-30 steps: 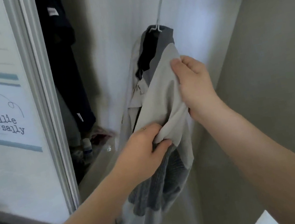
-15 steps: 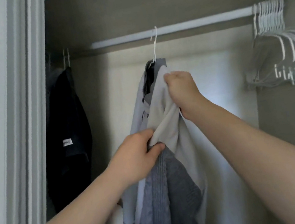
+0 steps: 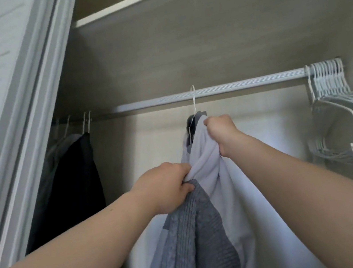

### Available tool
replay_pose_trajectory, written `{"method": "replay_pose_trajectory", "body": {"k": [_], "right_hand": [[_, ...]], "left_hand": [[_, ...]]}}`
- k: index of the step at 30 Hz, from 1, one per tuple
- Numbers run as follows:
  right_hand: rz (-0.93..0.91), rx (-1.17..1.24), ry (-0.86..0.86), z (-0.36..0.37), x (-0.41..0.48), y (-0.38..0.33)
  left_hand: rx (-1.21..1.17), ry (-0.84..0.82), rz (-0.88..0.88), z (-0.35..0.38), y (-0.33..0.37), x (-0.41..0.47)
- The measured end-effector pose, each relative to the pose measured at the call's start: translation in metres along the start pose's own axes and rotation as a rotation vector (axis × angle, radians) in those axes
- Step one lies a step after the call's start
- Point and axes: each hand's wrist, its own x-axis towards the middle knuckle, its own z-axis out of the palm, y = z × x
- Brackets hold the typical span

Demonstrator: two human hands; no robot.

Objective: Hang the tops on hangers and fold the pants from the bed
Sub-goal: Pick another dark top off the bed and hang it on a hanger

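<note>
Pale top (image 3: 206, 152) on white hanger (image 3: 194, 105), hook over closet rail (image 3: 244, 85), between dark garments (image 3: 78, 178) at left and spare hangers (image 3: 339, 106) at right. Right hand (image 3: 222, 133) fists the shoulder fabric near the collar, likely steadying the hanger. Left hand (image 3: 168, 189) bunches cloth lower down, grey knit fabric (image 3: 188, 237) trailing beneath, probably taking the weight. No legible writing.

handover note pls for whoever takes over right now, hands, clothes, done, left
Left grip: holds the bunched pale top and grey knit.
Right grip: holds the top by its hanger.
Hanger's hook is at the rod; whether it is seated is unclear.
Done: dark garments hang at the left.
Left: seat the hook, let go, smooth the top. Spare hangers at the right; bed and pants out of view.
</note>
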Motion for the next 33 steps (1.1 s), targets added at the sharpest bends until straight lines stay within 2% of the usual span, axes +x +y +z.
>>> {"method": "replay_pose_trajectory", "body": {"k": [2, 6, 10, 15, 19, 23, 28, 33], "right_hand": [[0.052, 0.031, -0.001, 0.002, -0.002, 0.002], [-0.003, 0.030, -0.008, 0.003, -0.002, 0.000], [0.044, 0.030, 0.005, 0.008, -0.008, 0.004], [-0.015, -0.185, -0.069, 0.011, -0.027, 0.006], [-0.141, -0.607, -0.161, 0.017, -0.056, -0.009], [-0.234, -0.778, -0.199, 0.039, -0.076, -0.017], [-0.315, -0.656, -0.255, 0.072, -0.072, -0.004], [-0.386, -0.545, -0.296, 0.112, -0.056, 0.020]], "left_hand": [[0.021, -0.018, 0.006, 0.000, -0.001, -0.002], [0.021, -0.009, 0.009, -0.006, -0.003, -0.004], [0.024, -0.020, -0.004, -0.009, -0.004, -0.017], [0.038, -0.061, -0.070, -0.007, -0.009, -0.045], [0.013, -0.048, -0.115, -0.016, -0.018, -0.069], [0.075, -0.040, -0.131, -0.033, -0.029, -0.086], [0.104, -0.052, -0.197, -0.046, -0.049, -0.099], [0.237, -0.083, -0.279, -0.047, -0.071, -0.100]]}}
